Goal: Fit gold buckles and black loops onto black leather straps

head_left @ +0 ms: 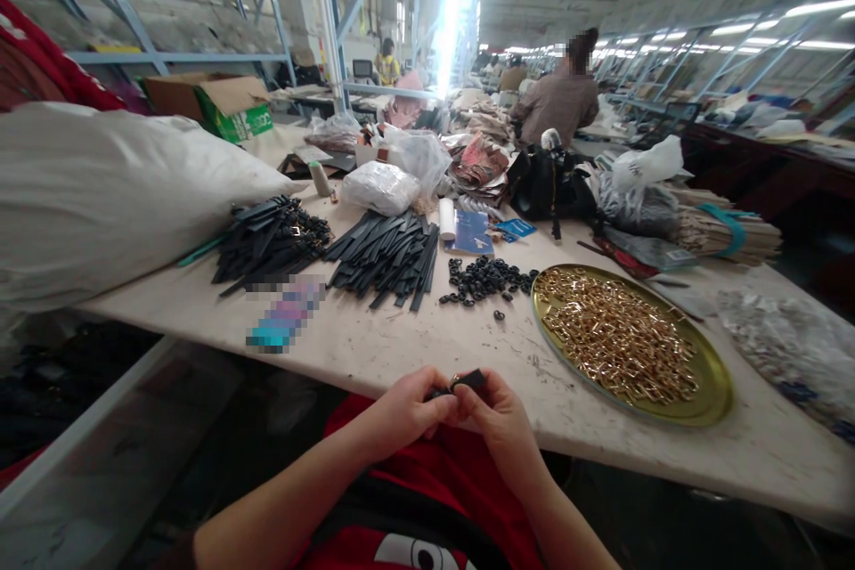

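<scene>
A short black strip (470,379) sits at the lower centre of the frame, its long axis running crosswise, right end tilted slightly up. The left hand (415,405) and right hand (492,405) meet around it, fingertips pinching it from either side, so neither is clearly nearer. Both are by the table's (374,354) front edge. Beyond lie black strips (394,258) and small black rings (484,278); rightward, a round tray (718,387) of gold-coloured pieces (618,338).

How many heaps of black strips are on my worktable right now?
2. One heap lies against the white sack on the left; the second heap is just right of it, left of the blue booklet. More could be hidden behind the sack.
</scene>
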`<state>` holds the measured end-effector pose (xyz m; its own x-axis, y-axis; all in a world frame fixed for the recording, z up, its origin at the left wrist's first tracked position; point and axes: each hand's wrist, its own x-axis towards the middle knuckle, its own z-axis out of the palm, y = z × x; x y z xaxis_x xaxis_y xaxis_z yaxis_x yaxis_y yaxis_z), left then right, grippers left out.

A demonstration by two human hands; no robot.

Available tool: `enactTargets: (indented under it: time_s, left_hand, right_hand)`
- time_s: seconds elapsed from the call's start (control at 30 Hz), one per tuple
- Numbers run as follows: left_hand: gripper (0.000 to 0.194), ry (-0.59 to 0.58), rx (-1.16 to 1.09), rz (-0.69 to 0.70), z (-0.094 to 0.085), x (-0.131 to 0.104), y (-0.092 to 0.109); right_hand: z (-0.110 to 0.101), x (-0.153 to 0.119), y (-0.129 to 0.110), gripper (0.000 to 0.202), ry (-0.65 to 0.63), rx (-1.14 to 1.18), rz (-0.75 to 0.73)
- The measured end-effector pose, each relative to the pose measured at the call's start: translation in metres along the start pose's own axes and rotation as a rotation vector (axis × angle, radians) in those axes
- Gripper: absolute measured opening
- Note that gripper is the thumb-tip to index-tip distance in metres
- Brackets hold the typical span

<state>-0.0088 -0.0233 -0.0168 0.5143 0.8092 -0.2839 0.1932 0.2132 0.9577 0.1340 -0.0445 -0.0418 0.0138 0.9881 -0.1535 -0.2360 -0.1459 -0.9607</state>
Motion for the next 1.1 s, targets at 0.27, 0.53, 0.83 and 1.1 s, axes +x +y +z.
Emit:
enactTargets:
  time_s: [0.27, 0.53, 0.83, 1.1]
  left_hand:
    - [0.021, 0.001, -0.133, -0.135, 0.002, 0.015, 0.001]
    - [0.012, -0.021, -0.252, -0.170, -0.005, 0.042, -0.010]
    - [0.016, 0.040, -0.214, -0.194, -0.009, 0.049, -0.013]
    - [0.014, 0.065, -0.174, -0.195, -0.001, 0.033, -0.008]
  right_hand:
    - [-0.007, 0.019, 0.011, 0.034, -0.018, 0.156, 0.246]
    - [-0.011, 0.042, 0.016, 0.038, 0.112, -0.251, 0.009]
    - [-0.015, 0.051, 0.009, 0.026, 0.024, -0.116, 0.092]
    - [-0.012, 0.036, 0.002, 0.024, 0.022, -0.133, 0.067]
